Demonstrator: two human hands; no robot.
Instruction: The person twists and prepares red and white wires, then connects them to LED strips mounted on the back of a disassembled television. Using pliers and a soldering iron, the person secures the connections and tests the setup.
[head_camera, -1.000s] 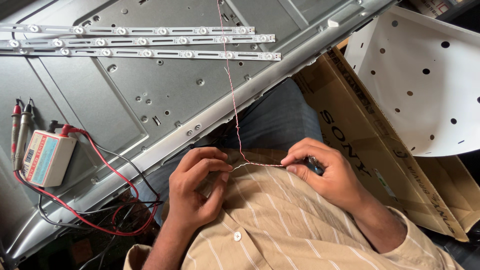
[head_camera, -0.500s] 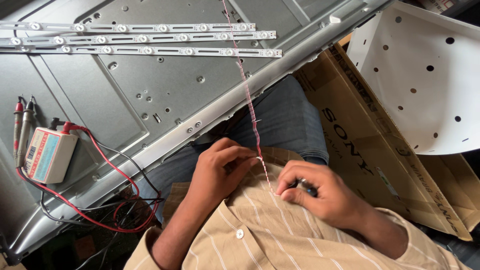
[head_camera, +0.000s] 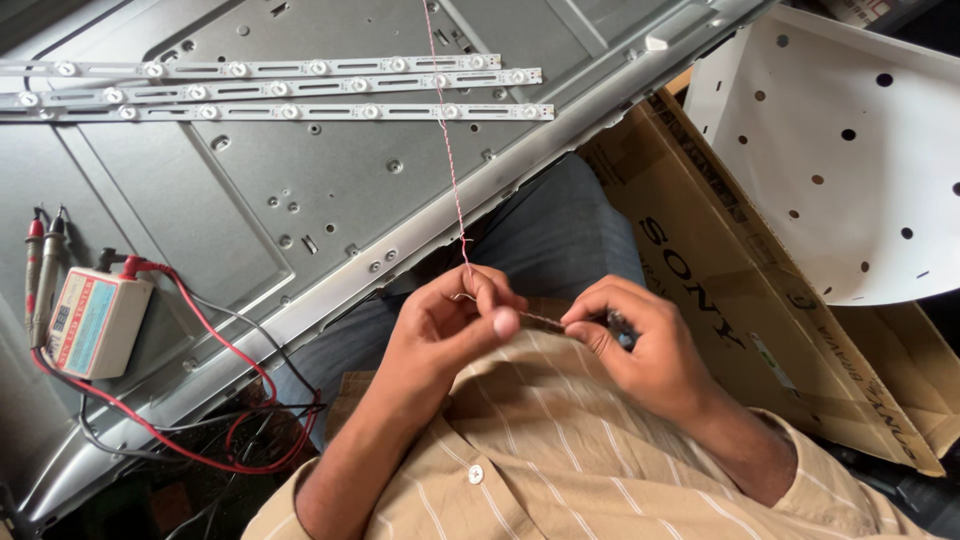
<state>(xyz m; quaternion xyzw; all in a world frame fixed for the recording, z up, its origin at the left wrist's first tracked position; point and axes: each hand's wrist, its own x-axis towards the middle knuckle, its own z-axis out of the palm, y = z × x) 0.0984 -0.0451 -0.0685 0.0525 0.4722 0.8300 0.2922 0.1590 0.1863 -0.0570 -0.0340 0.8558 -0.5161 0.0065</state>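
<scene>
Just below the panel's (head_camera: 330, 190) lower rim, over the lap, both hands meet on the wire (head_camera: 447, 150). To do this bit well, I'd judge, keep the strand taut and the two pinches close, so the short stretch between them stays under control and doesn't kink.

The left hand (head_camera: 455, 320) is nearly closed, thumb and forefinger pinched on the wire right where it comes down off the panel. The right hand (head_camera: 625, 335) is curled tight too, fingertips nipping the wire's end; a small dark tool (head_camera: 620, 325) peeks from that fist, too hidden to tell what kind. The hands sit just apart, joined by a short length of wire.

The wire, red and white twisted, runs from the pinch straight up across the panel, crossing the three strips (head_camera: 270, 90) and out of view. Left of the panel's rim sits the tester (head_camera: 95, 320) with its red leads (head_camera: 215, 340), well apart from the hands.
</scene>
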